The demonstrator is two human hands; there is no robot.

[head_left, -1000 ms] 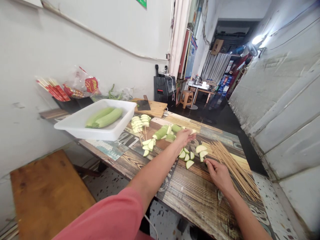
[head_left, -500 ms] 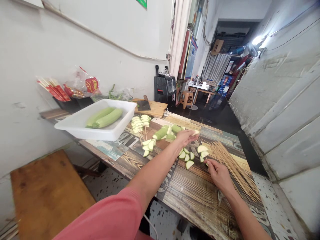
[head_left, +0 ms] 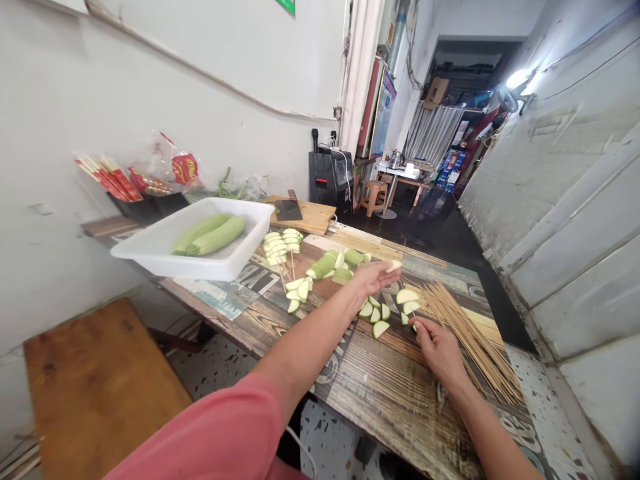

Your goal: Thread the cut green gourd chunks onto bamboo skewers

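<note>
My left hand (head_left: 374, 279) is closed on a pale zucchini slice (head_left: 394, 266) at its fingertips. My right hand (head_left: 440, 347) pinches a thin wooden skewer, mostly hidden by the fingers, with several zucchini slices (head_left: 408, 296) threaded on it. Loose half-round zucchini pieces (head_left: 381, 329) lie on the table between my hands. Behind my left hand are thicker sliced zucchini chunks (head_left: 323, 265). Finished-looking skewers of zucchini slices (head_left: 275, 247) lie further left. To the right of my right hand spreads a pile of bare bamboo skewers (head_left: 475, 340).
A white plastic tub (head_left: 235, 267) with two whole zucchinis (head_left: 215, 237) stands at the left. Behind it, a cleaver (head_left: 289, 208) rests on a wooden cutting board (head_left: 315, 217). A black speaker (head_left: 330, 180) is against the wall. A wooden stool (head_left: 100, 380) is at lower left.
</note>
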